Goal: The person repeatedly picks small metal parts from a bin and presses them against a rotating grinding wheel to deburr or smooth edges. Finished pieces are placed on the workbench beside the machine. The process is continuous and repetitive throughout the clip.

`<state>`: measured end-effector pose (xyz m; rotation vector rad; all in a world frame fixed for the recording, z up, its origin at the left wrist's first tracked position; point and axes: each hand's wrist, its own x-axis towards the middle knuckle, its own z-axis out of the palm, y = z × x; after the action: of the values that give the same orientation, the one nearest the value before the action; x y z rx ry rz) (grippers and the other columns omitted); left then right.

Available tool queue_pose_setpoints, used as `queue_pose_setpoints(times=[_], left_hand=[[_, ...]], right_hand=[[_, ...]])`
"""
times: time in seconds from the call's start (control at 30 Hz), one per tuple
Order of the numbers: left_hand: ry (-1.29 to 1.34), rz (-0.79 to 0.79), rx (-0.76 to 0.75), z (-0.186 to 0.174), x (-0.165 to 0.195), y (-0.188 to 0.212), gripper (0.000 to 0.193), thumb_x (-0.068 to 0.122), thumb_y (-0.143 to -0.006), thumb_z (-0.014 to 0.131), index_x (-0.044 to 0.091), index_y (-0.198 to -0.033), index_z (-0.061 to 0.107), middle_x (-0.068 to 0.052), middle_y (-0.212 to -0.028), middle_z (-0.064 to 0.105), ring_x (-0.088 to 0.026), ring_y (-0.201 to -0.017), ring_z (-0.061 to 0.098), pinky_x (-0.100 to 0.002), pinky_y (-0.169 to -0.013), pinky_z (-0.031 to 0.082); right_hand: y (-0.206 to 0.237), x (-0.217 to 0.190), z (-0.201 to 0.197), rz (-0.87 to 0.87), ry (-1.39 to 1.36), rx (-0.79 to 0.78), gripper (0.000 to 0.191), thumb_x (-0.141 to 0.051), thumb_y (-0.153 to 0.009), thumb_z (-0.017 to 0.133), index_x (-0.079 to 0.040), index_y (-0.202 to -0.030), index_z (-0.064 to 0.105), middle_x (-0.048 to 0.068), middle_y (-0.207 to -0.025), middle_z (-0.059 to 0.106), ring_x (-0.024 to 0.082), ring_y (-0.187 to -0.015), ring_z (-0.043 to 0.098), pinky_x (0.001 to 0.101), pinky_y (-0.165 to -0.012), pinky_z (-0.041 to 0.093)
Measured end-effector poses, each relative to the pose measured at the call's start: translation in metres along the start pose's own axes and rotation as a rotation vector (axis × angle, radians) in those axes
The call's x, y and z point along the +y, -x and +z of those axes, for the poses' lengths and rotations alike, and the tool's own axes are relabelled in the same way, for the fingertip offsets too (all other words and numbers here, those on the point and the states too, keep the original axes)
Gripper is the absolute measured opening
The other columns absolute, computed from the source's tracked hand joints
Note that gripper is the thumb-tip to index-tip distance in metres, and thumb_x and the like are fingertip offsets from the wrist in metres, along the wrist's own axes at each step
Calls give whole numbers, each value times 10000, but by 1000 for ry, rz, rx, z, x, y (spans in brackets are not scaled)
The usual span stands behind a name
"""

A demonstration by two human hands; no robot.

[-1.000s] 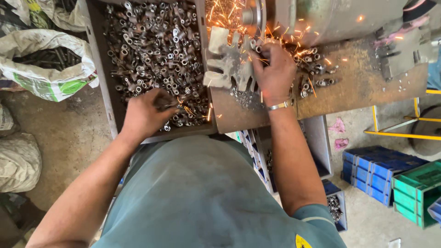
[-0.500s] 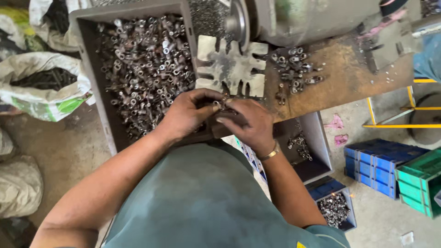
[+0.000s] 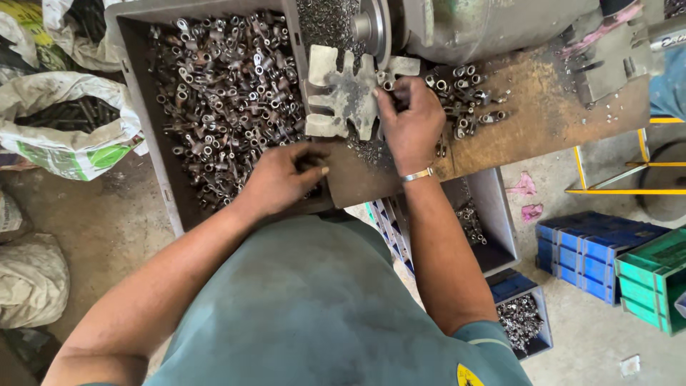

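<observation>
Right hand (image 3: 409,123): on the rusty tabletop (image 3: 543,121), fingertips pinched in a narrow grip on one small metal tube piece (image 3: 388,85) — held at the notched guide plate (image 3: 348,93), just beside the grinding wheel (image 3: 373,28).
Left hand (image 3: 282,179): at the near edge of the grey bin (image 3: 143,107), fingers curled over the heaped tube pieces (image 3: 221,93); whether this grip encloses a piece cannot be told.
Loose stock: a small pile of like pieces (image 3: 464,96) lies on the tabletop, just right of the right hand.
Surroundings: a white sack (image 3: 68,125) of dark rods on the floor at left; a grey tray (image 3: 493,214) and a blue box of parts (image 3: 525,318) below the tabletop.
Technique, as a judgement: seat the piece squarely in a plate notch, keep fingertips behind the plate edge — clear of the wheel — and press lightly and steadily.
</observation>
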<state>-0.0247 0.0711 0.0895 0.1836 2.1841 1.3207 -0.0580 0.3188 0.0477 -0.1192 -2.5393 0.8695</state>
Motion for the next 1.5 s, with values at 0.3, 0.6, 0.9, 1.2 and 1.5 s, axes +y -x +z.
queue_pose_setpoints(times=[0.3,0.6,0.9,1.2,1.5], left_hand=[[-73,75,37,-10,-39,23,281,229,-831,747,102,-1080,771,-131,-1005,771,-282,-860,754,-388,-794,580],[-206,110,0,-19,-85,35,304,286,-842,758,102,-1084,764,-158,-981,754,-343,-902,722,-442,-823,563],[-960,183,482,-65,-111,-36,102,117,-830,647,114,-901,720,-160,-1064,591,-355,-1046,580,-478,-838,512],[-571,407,465,-63,-81,-29,129,53,-875,679,20,-998,698,-185,-946,660,-373,-864,652,-473,-779,542],[31,280,67,-13,14,-15,222,194,-997,645,59,-1148,735,-139,-994,776,-256,-840,766,-358,-773,584]], right_hand=[[-10,4,1,-146,132,44,360,-245,-856,926,-44,-957,645,132,-882,700,337,-792,672,441,-733,533],[-17,-2,18,-248,81,18,335,-190,-867,940,-58,-962,647,123,-857,700,335,-769,662,451,-725,527],[17,-19,-23,-520,-44,28,360,-14,-857,890,-41,-1072,602,137,-998,695,357,-884,673,445,-821,563],[39,-12,-68,-202,72,189,296,-40,-924,842,-56,-1143,644,114,-1127,714,313,-1053,687,427,-951,559],[61,-68,-41,-242,-291,-192,351,-234,-845,917,-93,-1105,728,86,-1062,767,229,-963,760,358,-845,617]])
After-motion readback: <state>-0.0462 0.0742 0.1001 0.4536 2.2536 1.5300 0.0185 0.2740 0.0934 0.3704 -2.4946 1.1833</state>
